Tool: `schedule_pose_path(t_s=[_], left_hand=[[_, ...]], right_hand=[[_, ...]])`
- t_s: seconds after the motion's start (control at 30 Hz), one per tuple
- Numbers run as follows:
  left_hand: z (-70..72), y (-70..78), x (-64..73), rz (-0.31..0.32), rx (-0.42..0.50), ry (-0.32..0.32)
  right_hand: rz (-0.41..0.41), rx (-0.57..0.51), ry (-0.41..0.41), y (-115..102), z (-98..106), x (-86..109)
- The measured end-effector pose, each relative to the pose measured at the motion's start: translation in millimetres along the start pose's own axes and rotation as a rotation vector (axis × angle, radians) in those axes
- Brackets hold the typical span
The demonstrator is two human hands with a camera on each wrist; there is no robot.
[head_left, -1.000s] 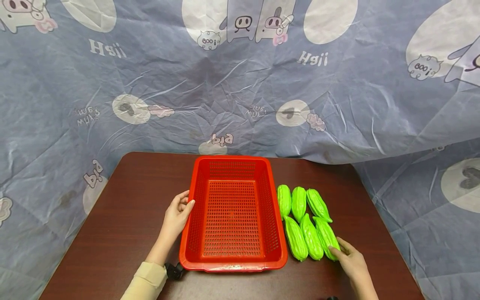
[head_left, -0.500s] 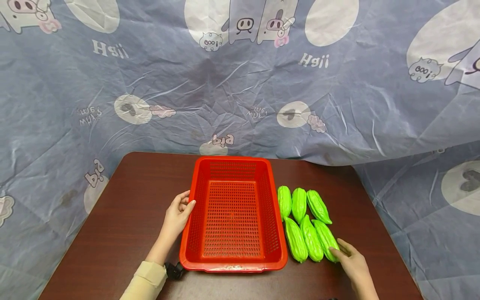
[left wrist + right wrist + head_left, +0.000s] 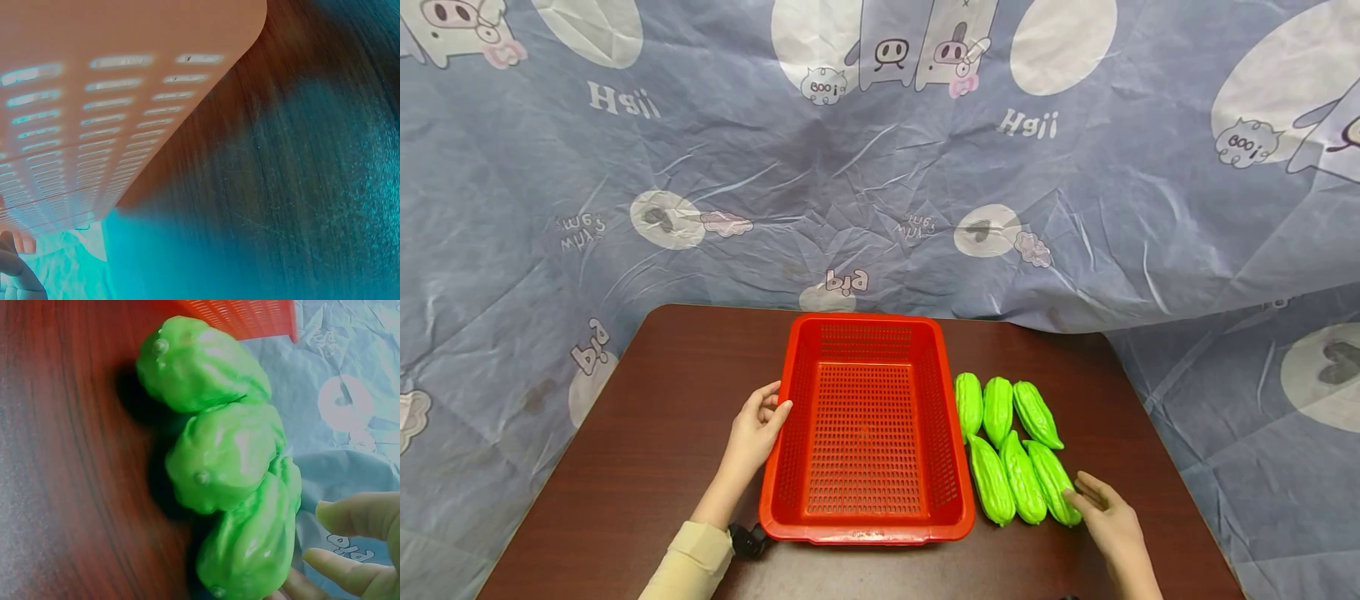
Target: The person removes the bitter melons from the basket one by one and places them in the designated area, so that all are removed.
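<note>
A red plastic basket (image 3: 867,533) with slotted walls stands in the middle of the table. My left hand (image 3: 752,429) grips its left rim, thumb over the edge and fingers along the outside. In the left wrist view, the slotted outer wall (image 3: 131,34) fills the upper left, with curled fingers (image 3: 19,278) in the lower corner. Several bright green bitter melons lie in two rows right of the basket. At the front right bitter melon (image 3: 1051,482) is my right hand (image 3: 1111,518), its thumb right by the fruit. The right wrist view shows its fingers (image 3: 359,515) spread apart, holding nothing.
The dark brown wooden table (image 3: 655,400) carries everything. Behind it hangs a grey-blue printed cloth (image 3: 820,192), which also falls along both sides. The black wrist device (image 3: 748,542) on my left arm sits by the basket's front left corner.
The front right bitter melon has shifted slightly left, toward its neighbour. My right hand's fingers have since opened and drawn slightly right of it. The left hand keeps its grip on the basket.
</note>
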State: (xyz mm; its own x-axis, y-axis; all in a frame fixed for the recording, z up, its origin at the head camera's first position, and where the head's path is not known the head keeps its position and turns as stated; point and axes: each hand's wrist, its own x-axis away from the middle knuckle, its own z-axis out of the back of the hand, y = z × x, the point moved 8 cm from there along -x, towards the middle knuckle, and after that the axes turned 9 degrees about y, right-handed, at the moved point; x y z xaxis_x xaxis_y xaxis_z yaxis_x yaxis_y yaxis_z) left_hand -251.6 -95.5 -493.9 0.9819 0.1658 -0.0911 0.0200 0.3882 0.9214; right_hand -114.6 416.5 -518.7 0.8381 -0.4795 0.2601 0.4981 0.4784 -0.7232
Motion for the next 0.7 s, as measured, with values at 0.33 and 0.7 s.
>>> schedule_pose_path(t_s=[0.33, 0.7], left_hand=[[0.5, 4.1, -2.2, -0.032, -0.053, -0.004], [1.8, 7.1, -3.6, -0.024, -0.094, -0.039]], right_hand=[[0.047, 0.006, 0.047, -17, 6, 3.7], [0.079, -0.059, 0.016, -53, 6, 8.5]])
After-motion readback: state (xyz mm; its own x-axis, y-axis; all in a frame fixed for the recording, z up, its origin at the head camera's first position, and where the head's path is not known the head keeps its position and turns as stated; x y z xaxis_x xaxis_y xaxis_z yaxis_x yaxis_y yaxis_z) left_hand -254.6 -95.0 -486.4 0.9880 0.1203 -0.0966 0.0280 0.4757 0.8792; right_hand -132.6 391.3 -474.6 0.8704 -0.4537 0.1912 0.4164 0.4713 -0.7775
